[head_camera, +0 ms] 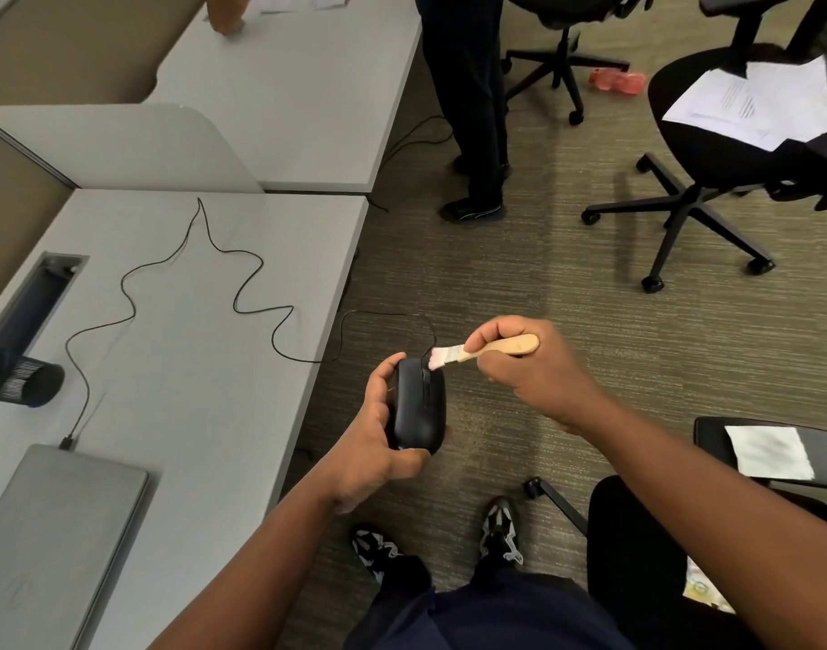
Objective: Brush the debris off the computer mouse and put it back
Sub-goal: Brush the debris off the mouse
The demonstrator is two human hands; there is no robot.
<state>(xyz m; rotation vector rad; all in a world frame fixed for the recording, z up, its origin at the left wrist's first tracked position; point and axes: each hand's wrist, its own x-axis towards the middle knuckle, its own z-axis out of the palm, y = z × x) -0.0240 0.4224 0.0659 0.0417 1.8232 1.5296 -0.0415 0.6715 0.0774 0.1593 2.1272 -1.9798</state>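
Mouse (421, 405): clasped in left grip (379, 443), long axis near–far. Brush (477, 351): clenched in right grip (529, 368), bristles touching far end.

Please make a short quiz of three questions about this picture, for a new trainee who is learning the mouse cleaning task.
1. True or false: the computer mouse is resting on the desk.
2. Which hand holds the brush? A) left B) right C) neither
3. Fill in: the mouse cable runs across the desk to the closed ____.

Key:
1. False. The left hand holds it in the air over the carpet, beside the desk edge.
2. B. The right hand grips the wooden handle, bristles at the mouse's front end.
3. Laptop.
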